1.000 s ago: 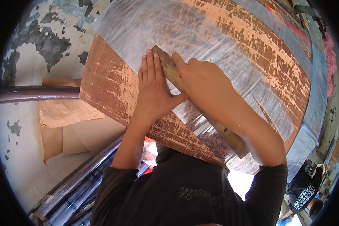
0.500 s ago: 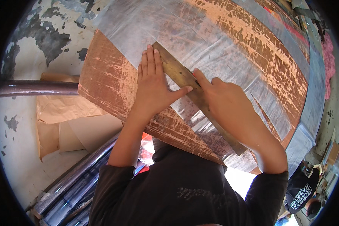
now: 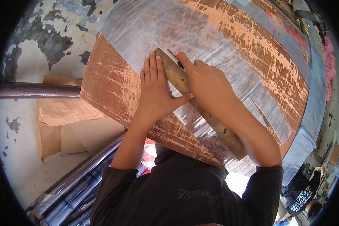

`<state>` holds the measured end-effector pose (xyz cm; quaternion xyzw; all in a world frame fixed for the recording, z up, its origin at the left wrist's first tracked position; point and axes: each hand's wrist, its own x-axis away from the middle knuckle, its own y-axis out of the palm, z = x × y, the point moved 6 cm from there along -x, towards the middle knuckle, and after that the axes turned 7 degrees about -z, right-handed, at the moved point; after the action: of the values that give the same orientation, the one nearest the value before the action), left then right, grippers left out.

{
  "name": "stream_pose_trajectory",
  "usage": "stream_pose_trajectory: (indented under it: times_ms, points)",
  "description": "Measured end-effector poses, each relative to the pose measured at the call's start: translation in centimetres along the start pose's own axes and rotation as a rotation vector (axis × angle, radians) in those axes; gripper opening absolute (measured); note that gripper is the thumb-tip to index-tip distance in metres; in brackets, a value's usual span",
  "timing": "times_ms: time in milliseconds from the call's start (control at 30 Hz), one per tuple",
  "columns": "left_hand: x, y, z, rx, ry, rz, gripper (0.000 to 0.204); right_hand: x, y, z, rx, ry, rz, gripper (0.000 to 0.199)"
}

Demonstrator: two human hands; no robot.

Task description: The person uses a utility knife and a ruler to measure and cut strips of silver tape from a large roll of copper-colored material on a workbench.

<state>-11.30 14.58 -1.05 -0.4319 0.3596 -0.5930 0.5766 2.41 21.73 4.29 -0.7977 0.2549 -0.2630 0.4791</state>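
A worn brass-coloured straightedge [image 3: 220, 130] lies slantwise over a clear plastic sheet [image 3: 139, 26] on a scratched brown tabletop [image 3: 115, 71]. My left hand [image 3: 154, 88] rests flat with fingers stretched and thumb spread, pressing along the left side of the straightedge near its far end. On the other side, my right hand [image 3: 209, 81] is closed round a red and black cutter knife [image 3: 178, 59], index finger extended along it. The thin blade points toward the far left, beside the straightedge's far end. Most of the knife's handle is hidden under the hand.
Shiny rolls of film [image 3: 71, 188] lean below the table at lower left, near brown paper [image 3: 69, 109]. A dark tube [image 3: 37, 90] reaches the table's left corner. More plastic [image 3: 301, 147] hangs over the right edge. At far lower right is a person in a dark shirt [image 3: 303, 194].
My right hand has slid up and left along the straightedge with the cutter knife, whose blade now shows at the far end. My left hand stays pressed on the straightedge.
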Motion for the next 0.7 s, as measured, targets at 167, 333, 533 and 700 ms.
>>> stream_pose_trajectory:
  times_ms: [167,333,533,700]
  points:
    - [0.3,0.1,-0.3,0.015,-0.016,0.005,0.144,-1.2,0.8,-0.2,-0.012,-0.044,0.015,0.078]
    - [0.3,-0.1,-0.2,0.035,0.007,0.031,0.143,-1.0,0.6,-0.5,0.034,-0.126,0.086,0.063]
    - [0.2,0.6,-0.7,-0.04,0.026,0.028,0.146,-0.9,-0.2,-2.0,0.135,-0.12,-0.027,0.06]
    - [0.3,0.3,-0.4,-0.015,0.006,0.008,0.148,4.0,-1.1,-0.9,0.022,-0.11,-0.029,0.062]
